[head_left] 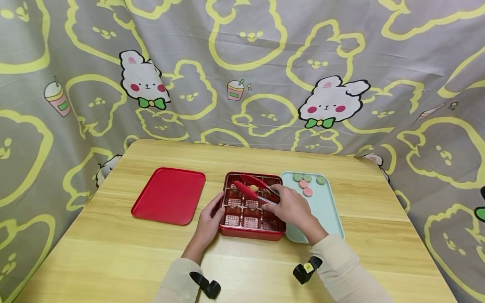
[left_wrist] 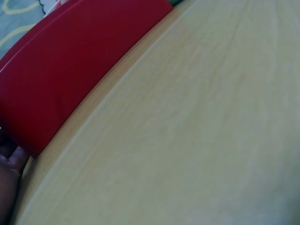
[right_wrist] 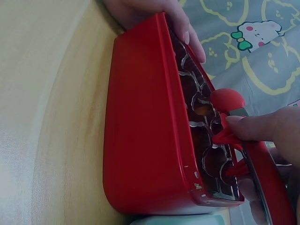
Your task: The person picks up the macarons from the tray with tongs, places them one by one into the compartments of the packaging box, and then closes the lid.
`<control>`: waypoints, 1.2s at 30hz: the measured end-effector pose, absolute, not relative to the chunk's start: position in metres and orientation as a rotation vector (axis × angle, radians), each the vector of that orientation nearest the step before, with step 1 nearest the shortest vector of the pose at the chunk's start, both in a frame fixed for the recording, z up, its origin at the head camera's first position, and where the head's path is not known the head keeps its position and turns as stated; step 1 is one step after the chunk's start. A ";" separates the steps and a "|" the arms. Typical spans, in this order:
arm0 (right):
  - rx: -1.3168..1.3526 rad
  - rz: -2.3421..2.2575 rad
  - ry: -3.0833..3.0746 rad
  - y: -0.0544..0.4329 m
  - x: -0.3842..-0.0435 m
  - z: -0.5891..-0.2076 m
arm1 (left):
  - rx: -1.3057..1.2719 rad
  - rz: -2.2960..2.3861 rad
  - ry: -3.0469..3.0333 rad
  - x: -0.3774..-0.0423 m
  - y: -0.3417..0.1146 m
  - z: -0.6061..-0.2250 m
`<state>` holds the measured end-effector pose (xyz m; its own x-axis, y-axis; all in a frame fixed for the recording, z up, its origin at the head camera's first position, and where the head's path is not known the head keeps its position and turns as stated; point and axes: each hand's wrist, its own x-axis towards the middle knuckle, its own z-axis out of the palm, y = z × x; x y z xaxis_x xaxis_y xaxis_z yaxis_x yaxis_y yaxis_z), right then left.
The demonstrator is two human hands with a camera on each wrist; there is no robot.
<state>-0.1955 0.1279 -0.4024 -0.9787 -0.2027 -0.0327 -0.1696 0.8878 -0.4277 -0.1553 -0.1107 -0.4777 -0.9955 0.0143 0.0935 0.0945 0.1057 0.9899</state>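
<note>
A red box (head_left: 251,232) with a divided insert of several compartments stands in the middle of the table. My left hand (head_left: 209,216) grips its left side, the thumb over the rim and the fingers along the outer wall. My right hand (head_left: 291,205) holds red-tipped tongs (head_left: 248,190) over the box, their arms spread apart. A small yellowish piece (head_left: 254,188) shows between the arms. In the right wrist view the yellowish piece (right_wrist: 204,110) appears down in a compartment. Whether the tongs touch it, I cannot tell.
Right of the box, partly behind my right hand, lies a pale blue-green tray (head_left: 326,219) with green round pieces (head_left: 320,180) and pink round pieces (head_left: 307,192) near its far end. A flat red lid or tray (head_left: 168,195) lies to the left. A patterned curtain (head_left: 265,84) hangs behind the table.
</note>
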 end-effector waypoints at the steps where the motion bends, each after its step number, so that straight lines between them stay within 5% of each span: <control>1: -0.292 -0.662 2.978 0.128 -0.195 -0.402 | -0.113 -2.059 -2.291 -0.155 -0.111 -0.478; 30: -0.242 -0.681 3.015 0.177 -0.193 -0.392 | -0.098 -2.032 -2.302 -0.155 -0.111 -0.476; 36: -0.203 -0.654 3.028 0.196 -0.194 -0.386 | -0.116 -2.045 -2.269 -0.163 -0.112 -0.500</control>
<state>-0.1937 0.1961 -0.3858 -0.9907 -0.1357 -0.0090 -0.1199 0.9028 -0.4130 -0.1634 -0.1123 -0.4995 -0.9936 0.0000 0.1133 0.1127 0.1035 0.9882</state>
